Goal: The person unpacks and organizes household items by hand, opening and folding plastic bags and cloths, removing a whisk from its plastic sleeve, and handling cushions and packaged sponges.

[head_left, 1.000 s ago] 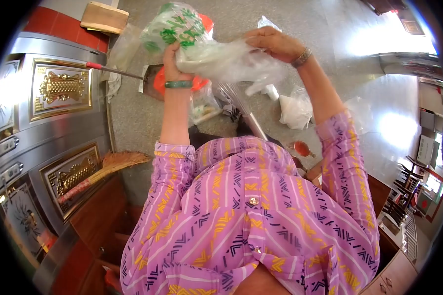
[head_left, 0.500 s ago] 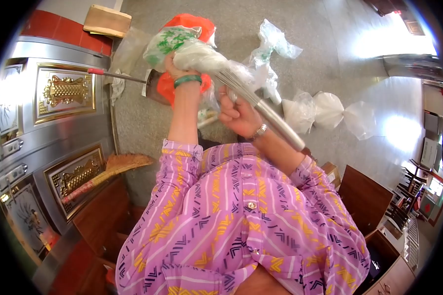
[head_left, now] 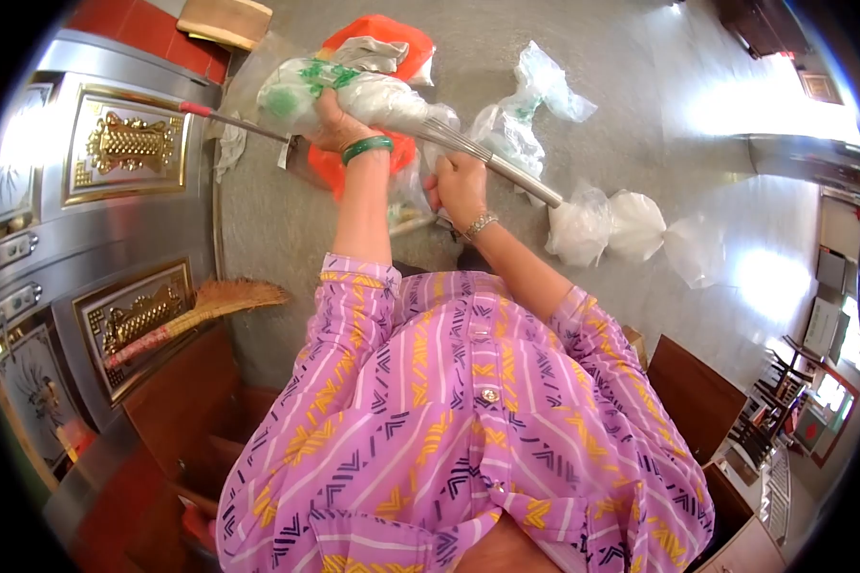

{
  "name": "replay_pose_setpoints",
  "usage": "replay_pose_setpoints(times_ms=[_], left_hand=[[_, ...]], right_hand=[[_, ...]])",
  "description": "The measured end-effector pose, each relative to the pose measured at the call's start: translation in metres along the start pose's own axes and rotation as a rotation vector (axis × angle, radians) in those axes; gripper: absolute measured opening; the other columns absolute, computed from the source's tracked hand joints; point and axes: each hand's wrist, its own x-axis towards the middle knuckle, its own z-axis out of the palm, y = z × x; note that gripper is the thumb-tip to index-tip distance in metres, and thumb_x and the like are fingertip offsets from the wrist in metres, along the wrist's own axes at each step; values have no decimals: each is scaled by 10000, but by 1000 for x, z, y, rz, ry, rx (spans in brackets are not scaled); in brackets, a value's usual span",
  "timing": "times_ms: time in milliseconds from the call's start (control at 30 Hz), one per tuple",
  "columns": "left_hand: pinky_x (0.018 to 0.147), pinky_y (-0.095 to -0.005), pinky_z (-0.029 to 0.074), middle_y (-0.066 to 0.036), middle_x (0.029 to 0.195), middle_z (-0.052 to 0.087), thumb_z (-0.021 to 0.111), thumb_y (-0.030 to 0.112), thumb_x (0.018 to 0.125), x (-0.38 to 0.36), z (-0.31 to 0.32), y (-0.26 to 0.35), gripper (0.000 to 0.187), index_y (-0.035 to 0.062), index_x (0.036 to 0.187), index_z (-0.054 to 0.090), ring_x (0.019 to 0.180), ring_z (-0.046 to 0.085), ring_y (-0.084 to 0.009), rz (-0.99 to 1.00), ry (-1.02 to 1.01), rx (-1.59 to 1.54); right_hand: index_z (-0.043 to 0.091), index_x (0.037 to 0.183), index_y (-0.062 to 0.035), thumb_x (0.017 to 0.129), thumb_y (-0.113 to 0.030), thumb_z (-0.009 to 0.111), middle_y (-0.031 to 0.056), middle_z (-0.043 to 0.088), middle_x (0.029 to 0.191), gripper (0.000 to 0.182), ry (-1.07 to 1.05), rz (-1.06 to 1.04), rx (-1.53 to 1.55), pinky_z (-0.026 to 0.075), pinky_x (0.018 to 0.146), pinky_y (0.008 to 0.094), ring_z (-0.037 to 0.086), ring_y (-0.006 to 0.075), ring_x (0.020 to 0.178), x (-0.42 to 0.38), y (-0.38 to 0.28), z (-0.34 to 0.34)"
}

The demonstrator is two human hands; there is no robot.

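Whisk and bag in line between two hands. The left hand (head_left: 341,126) is closed around a crumpled, green-printed plastic bag (head_left: 380,97), its thumb lying over the plastic. From this grip the bag extends rightward in a narrowing, bunched roll to a metal wire whisk (head_left: 523,180), which lies to the right of the left hand and along the upper edge of the right hand (head_left: 461,186). Bag and whisk share nearly one long axis, slanting from beyond the left hand down toward the wearer's right; the wires face the left hand, and the plain handle runs past the right hand, its end free on that hand's outer side. The right hand is the nearer to the whisk. Its fingers are curled inward; whether they pinch wires, handle or plastic cannot be told. How far the wire tips enter the bag is likewise unclear.

Surroundings: an orange-red bag (head_left: 413,55) on the floor (head_left: 640,124) beyond the left hand; a red-gripped pole (head_left: 244,125) to that hand's left; a straw broom (head_left: 222,299) left of the left forearm; and whitish translucent bags (head_left: 634,225) to the right of the right hand.
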Motion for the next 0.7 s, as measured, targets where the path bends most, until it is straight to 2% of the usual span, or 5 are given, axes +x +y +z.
replay_pose_setpoints(times_ms=[133,367,433,633,700], left_hand=[[742,-345,488,-119,1028,551,646,120,593,-2,-3,9,502,-45,1043,496,838,554,-225,124,34,54],[772,-389,478,-113,1052,526,672,121,595,5,-8,17,564,6,1103,455,887,541,-247,2,-21,48],[767,-419,485,-113,1079,507,694,167,599,7,-11,19,628,34,1152,427,913,538,-274,-76,-67,61],[783,-373,474,-83,1037,540,669,323,735,-2,-37,6,539,66,1148,436,885,557,-255,-262,-426,-42],[809,-359,464,-78,1008,559,628,378,767,-18,-58,-5,516,72,1138,443,891,562,-243,-670,-496,119]], right_hand=[[597,688,-58,731,-176,542,221,560,639,137,-9,-479,-978,438,554,446,563,381,613,7,-12,0],[573,675,-17,734,-181,550,210,525,722,176,156,-1217,-932,425,623,405,540,319,689,12,-38,-22],[564,679,-7,733,-161,553,194,528,703,164,-319,-780,-585,409,601,395,521,313,645,28,-29,-28],[533,688,13,754,-126,545,126,508,595,155,-259,-642,-387,402,553,336,504,220,575,19,-14,-27],[503,672,18,780,-124,548,69,470,542,184,-244,-546,-248,380,495,295,484,141,526,19,-2,-22]])
